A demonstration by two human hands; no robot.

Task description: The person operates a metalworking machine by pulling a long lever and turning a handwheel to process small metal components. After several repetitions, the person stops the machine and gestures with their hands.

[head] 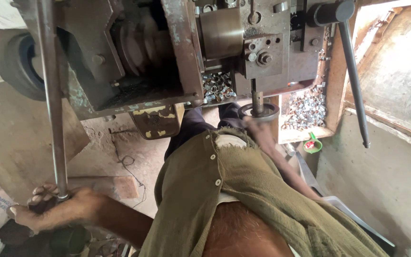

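Your left hand [55,209] is clenched around the lower end of a long steel lever rod [52,95], fingers wrapped fully about it near a small collar on the rod. The rod runs almost straight up from your fist, past the rusted machine frame [181,52], and leaves the view at the top edge.

Your right hand [252,124] is stretched forward to the round metal die ring [261,112] that sits under the vertical spindle [257,97] of the machine head. The hand is blurred and touches or lies just beside the ring; whether it grips anything cannot be told.

Small bright metal parts [217,86] lie heaped in the machine opening just left of the spindle. A second heap of the same parts [306,108] fills the wooden tray to its right. A dark handle lever [353,76] slants down from a black knob at upper right. Your olive shirt [224,190] fills the lower centre.
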